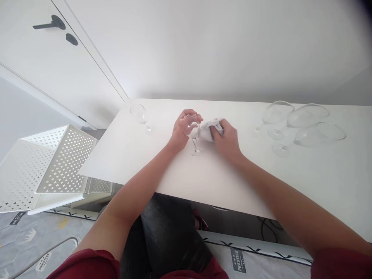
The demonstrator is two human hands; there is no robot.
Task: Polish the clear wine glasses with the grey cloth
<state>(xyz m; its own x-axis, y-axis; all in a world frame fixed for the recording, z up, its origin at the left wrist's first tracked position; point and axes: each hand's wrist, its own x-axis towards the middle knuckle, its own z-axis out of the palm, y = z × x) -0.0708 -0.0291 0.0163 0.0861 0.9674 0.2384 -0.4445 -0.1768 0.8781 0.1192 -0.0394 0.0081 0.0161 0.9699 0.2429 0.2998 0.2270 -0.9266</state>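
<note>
Head view: stemmed glass (pixel 192 132), one, over table (pixel 180 176), bowl within left hand (pixel 180 135) grip; white cloth (pixel 205 131), one, bunched in right hand (pixel 229 140) grip; three glasses (pixel 308 115), table's right side.

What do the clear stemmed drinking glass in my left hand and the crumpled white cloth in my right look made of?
The clear stemmed drinking glass: probably glass, smooth and glossy; your left hand shows through it. The crumpled white cloth: likely matte fabric, judging by soft folds; fibre unclear.
</note>
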